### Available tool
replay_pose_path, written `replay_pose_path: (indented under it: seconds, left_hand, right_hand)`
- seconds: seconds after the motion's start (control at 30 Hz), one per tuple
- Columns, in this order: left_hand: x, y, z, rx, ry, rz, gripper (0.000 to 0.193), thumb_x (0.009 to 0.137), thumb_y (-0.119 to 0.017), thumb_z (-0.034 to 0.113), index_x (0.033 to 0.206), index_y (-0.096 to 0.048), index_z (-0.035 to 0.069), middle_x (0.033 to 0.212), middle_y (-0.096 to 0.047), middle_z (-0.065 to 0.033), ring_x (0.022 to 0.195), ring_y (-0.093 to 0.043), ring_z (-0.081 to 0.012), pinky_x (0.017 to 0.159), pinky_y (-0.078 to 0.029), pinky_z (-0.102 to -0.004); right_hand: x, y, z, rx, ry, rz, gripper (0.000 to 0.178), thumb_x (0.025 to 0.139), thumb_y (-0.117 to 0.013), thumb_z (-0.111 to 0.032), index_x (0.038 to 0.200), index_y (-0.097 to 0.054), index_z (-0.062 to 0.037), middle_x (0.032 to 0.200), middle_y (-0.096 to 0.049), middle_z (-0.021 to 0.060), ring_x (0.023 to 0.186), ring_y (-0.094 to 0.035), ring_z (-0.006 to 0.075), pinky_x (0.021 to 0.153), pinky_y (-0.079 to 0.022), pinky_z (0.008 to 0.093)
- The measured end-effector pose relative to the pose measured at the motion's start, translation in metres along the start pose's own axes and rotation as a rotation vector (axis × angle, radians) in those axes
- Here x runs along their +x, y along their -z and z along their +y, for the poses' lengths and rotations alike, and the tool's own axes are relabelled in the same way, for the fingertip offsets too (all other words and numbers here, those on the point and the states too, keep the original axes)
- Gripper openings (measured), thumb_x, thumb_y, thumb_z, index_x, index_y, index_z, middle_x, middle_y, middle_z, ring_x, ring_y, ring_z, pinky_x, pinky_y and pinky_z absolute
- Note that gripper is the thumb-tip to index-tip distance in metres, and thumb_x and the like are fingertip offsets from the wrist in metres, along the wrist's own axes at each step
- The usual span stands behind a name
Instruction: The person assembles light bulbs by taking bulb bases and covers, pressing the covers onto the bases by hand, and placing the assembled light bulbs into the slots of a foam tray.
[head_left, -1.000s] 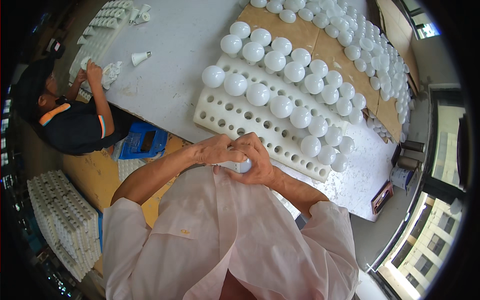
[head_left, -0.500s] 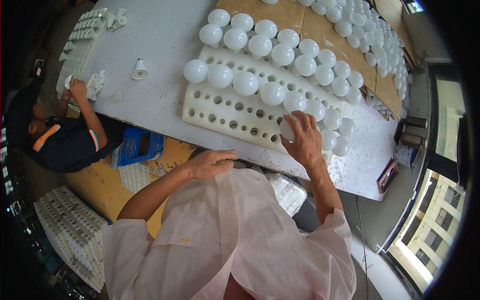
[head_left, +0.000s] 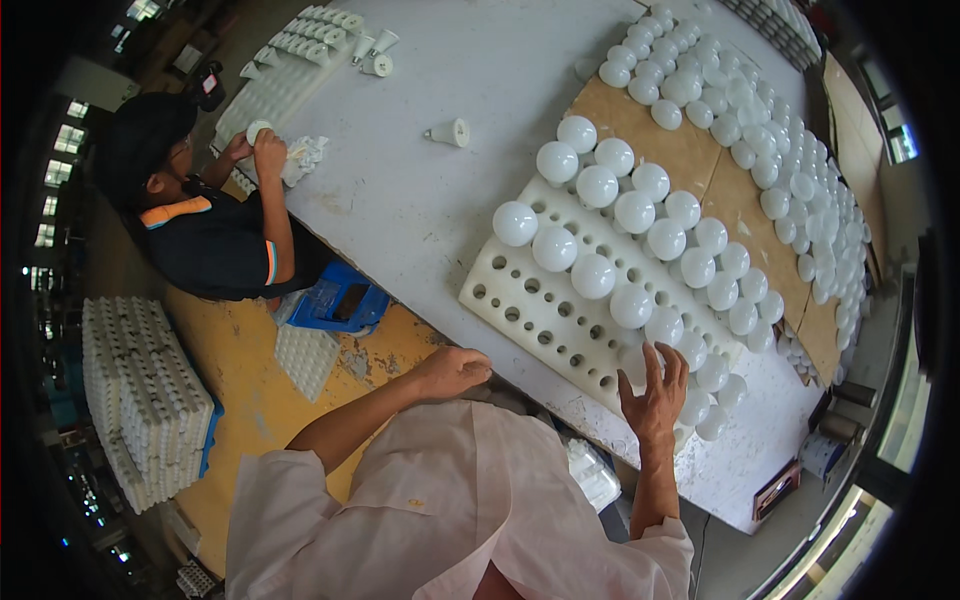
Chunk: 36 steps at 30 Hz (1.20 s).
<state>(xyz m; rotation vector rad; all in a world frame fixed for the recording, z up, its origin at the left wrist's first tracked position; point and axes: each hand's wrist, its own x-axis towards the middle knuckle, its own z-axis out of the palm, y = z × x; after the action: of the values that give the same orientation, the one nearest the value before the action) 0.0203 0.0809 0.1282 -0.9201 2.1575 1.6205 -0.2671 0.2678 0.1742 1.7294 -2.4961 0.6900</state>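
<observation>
A white foam tray [head_left: 540, 312] with rows of round holes lies at the table's near edge. White round bulbs [head_left: 593, 276] stand in its rows. My right hand [head_left: 655, 400] is at the tray's near right side, its thumb and fingers spread beside a bulb [head_left: 632, 361] partly behind the fingertips. No firm grip on that bulb shows. My left hand [head_left: 453, 373] hovers off the table edge in front of my shirt, holding nothing, fingers loosely stretched out.
A co-worker [head_left: 215, 225] at the left handles a white piece beside another foam tray [head_left: 285, 88] of lamp bases. One lamp base [head_left: 448, 133] lies on the table [head_left: 400, 220]. Many bulbs lie on brown cardboard [head_left: 700, 170]. A blue crate [head_left: 350, 300] and stacked trays [head_left: 145, 400] stand left.
The whole view has swung, so the table and trays sit further right and lower. My right hand's fingers have spread apart around the bulb. My left hand still hovers before my shirt.
</observation>
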Motion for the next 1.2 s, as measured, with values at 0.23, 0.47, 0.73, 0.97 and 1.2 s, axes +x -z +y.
replay_pose_path:
  seconds: [0.23, 0.47, 0.73, 0.97, 1.2]
  left_hand:
    - [0.051, 0.139, -0.017, -0.166, -0.108, 0.643, 0.028, 0.085, -0.065, 0.015, 0.108, -0.063, 0.000, 0.101, -0.067, -0.0127, 0.095, -0.064, -0.0167, 0.082, -0.051, -0.0286]
    - [0.205, 0.291, -0.062, 0.132, 0.115, 0.952, 0.063, 0.077, -0.070, 0.030, 0.125, -0.048, -0.003, 0.119, -0.058, -0.0225, 0.110, -0.057, -0.0335, 0.094, -0.045, -0.0395]
    - [0.269, 0.392, -0.097, 0.117, 0.420, 1.022, 0.078, 0.075, -0.073, 0.040, 0.127, -0.041, -0.010, 0.128, -0.048, -0.0249, 0.115, -0.050, -0.0373, 0.096, -0.044, -0.0412]
    - [0.310, 0.384, -0.124, 0.217, 0.272, 1.263, 0.064, 0.070, -0.078, 0.030, 0.116, -0.052, -0.007, 0.133, -0.046, -0.0246, 0.125, -0.042, -0.0367, 0.102, -0.039, -0.0436]
    - [0.285, 0.358, -0.108, -0.092, -0.009, 1.133, 0.061, 0.071, -0.075, 0.020, 0.120, -0.050, -0.008, 0.121, -0.054, -0.0246, 0.113, -0.053, -0.0342, 0.095, -0.044, -0.0384]
  right_hand:
    - [0.030, -0.008, -0.045, 0.237, 0.008, 0.123, 0.053, 0.062, -0.075, 0.001, 0.111, -0.057, -0.0078, 0.107, -0.056, 0.0134, 0.092, -0.054, 0.0318, 0.074, -0.046, 0.0399]
    - [0.087, -0.018, -0.074, 0.198, -0.021, 0.106, 0.049, 0.062, -0.074, 0.001, 0.107, -0.059, -0.0083, 0.103, -0.057, 0.0112, 0.087, -0.057, 0.0288, 0.072, -0.049, 0.0381]
    - [0.197, -0.023, -0.076, 0.091, -0.028, 0.112, 0.047, 0.062, -0.074, 0.002, 0.106, -0.061, -0.0079, 0.100, -0.059, 0.0104, 0.087, -0.059, 0.0287, 0.070, -0.051, 0.0362]
    - [0.314, -0.070, 0.033, 0.023, -0.379, 0.009, 0.056, 0.070, -0.072, -0.006, 0.122, -0.051, -0.0061, 0.114, -0.053, 0.0165, 0.088, -0.059, 0.0293, 0.073, -0.051, 0.0375]
    - [0.405, -0.148, 0.182, -0.091, -0.426, 0.039, 0.071, 0.070, -0.075, -0.024, 0.129, -0.042, -0.0047, 0.117, -0.049, 0.0224, 0.104, -0.052, 0.0401, 0.089, -0.043, 0.0475]
